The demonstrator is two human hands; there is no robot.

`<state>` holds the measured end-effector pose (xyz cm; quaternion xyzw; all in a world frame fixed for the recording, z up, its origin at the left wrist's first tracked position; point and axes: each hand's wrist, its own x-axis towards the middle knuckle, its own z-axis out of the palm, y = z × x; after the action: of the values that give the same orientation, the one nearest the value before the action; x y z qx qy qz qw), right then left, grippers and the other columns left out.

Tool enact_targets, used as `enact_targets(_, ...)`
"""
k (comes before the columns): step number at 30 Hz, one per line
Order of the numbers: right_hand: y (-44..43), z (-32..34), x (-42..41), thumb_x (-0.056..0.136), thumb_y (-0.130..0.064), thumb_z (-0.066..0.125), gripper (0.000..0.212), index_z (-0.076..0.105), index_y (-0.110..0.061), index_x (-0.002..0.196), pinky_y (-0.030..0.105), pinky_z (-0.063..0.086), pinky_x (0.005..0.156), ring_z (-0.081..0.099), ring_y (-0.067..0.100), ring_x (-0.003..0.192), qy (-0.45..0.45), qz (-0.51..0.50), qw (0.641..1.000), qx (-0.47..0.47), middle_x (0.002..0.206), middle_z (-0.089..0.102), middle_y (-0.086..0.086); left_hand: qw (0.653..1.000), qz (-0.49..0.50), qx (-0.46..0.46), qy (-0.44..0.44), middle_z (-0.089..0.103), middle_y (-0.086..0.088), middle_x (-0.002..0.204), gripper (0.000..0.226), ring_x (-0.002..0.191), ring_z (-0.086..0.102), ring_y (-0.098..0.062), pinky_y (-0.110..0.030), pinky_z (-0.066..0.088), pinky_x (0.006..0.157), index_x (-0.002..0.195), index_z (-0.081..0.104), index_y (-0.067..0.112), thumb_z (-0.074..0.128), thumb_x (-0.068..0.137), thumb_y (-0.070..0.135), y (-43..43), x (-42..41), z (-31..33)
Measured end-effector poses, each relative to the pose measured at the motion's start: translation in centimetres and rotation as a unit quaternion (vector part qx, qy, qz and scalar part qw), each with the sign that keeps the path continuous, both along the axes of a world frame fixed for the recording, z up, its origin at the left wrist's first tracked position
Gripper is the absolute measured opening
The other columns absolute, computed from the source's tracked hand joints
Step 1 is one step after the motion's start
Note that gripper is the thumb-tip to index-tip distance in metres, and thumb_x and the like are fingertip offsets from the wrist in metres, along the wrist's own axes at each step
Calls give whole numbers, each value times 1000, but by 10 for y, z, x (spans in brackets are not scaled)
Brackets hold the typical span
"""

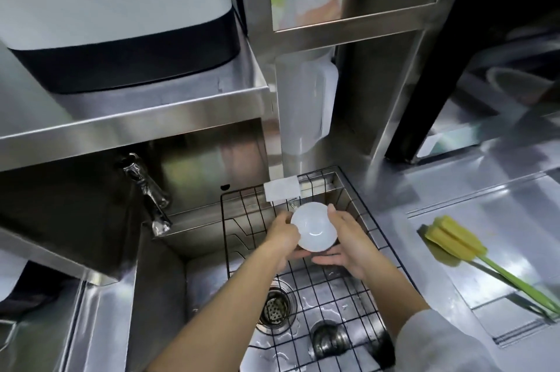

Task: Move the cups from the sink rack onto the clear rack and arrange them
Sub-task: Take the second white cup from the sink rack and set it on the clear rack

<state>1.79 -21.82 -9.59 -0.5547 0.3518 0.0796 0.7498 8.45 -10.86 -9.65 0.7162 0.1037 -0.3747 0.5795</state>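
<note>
A translucent white cup (313, 227) is held above the black wire sink rack (348, 283), its round base turned toward me. My left hand (283, 235) grips its left side and my right hand (348, 239) cups its right side and underside. The rack sits inside the steel sink and I see no other cups on it. No clear rack is visible in this view.
A faucet (148, 189) sticks out at the left of the sink. A drain strainer (274, 308) lies below the rack. A white cloth (281, 189) hangs on the rack's far edge. Two yellow sponge brushes (454, 239) lie on the right counter. A white jug (306, 105) stands behind the sink.
</note>
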Motion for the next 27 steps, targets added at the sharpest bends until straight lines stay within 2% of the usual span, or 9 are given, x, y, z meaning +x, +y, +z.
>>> enact_targets(3, 3, 4, -6, 90, -50, 43, 38, 46, -22, 116, 43, 57, 69, 61, 38, 99, -8, -28, 999, 40, 112, 58, 11, 1000, 12, -9, 3, 53, -5, 96, 36, 77, 58, -24, -32, 57, 51, 103, 45, 22, 30, 85, -6, 5, -9, 10)
enact_targets(7, 11, 22, -12, 81, -31, 57, 36, 59, -16, 113, 44, 54, 77, 59, 31, 94, -34, -5, 993, 115, 105, 59, 10, 997, 20, -69, -9, 52, -10, 111, 37, 98, 55, -31, -43, 57, 68, 104, 43, 21, 40, 79, -6, 23, -14, 26)
enact_targets(9, 17, 34, -14, 79, -31, 60, 39, 61, -14, 114, 42, 54, 77, 59, 29, 91, -45, 21, 991, 127, 103, 59, 11, 993, 28, -113, 0, 55, -13, 112, 29, 98, 56, -30, -36, 52, 64, 101, 45, 18, 52, 75, 7, 38, -15, 40)
enact_targets(11, 27, 45, -16, 77, -32, 62, 45, 58, -12, 118, 44, 53, 81, 59, 28, 90, -60, 44, 989, 131, 105, 58, 13, 990, 51, -131, -5, 60, -11, 105, 34, 90, 58, -26, -34, 51, 66, 105, 53, 15, 61, 75, 29, 53, -15, 55)
enact_targets(15, 57, 68, -17, 68, -30, 70, 53, 57, -5, 114, 47, 55, 78, 60, 32, 94, -119, 88, 980, 131, 104, 59, 17, 988, 92, -94, -83, 71, 0, 87, 33, 79, 64, -17, -32, 51, 68, 91, 68, 20, 57, 81, 50, 85, -18, 87)
enact_targets(18, 86, 89, -17, 66, -25, 76, 48, 60, -7, 107, 44, 56, 73, 63, 30, 94, -159, 137, 970, 120, 104, 63, 17, 979, 110, -87, -146, 71, -3, 94, 21, 81, 64, -16, -32, 50, 71, 86, 69, 22, 56, 86, 39, 116, -26, 113)
enact_targets(22, 128, 117, -17, 56, -16, 83, 58, 59, -13, 109, 45, 57, 80, 65, 27, 89, -192, 187, 962, 47, 110, 62, 17, 970, 107, -105, -189, 69, -14, 98, 12, 84, 65, -25, -33, 51, 72, 87, 66, 12, 54, 87, 14, 175, -36, 147)
enact_targets(25, 168, 142, -19, 49, -23, 86, 66, 59, -22, 109, 52, 52, 92, 65, 27, 94, -226, 228, 946, -33, 107, 66, 12, 955, 145, -93, -240, 64, -19, 98, 13, 87, 63, -30, -34, 51, 69, 75, 56, 14, 56, 87, 8, 223, -45, 165)
enact_targets(27, 198, 156, -20, 45, -30, 86, 69, 58, -29, 108, 49, 53, 90, 64, 26, 100, -257, 254, 929, -73, 110, 65, 9, 943, 160, -87, -279, 59, -16, 88, 19, 83, 57, -27, -40, 48, 73, 70, 50, 18, 57, 86, 9, 254, -54, 176)
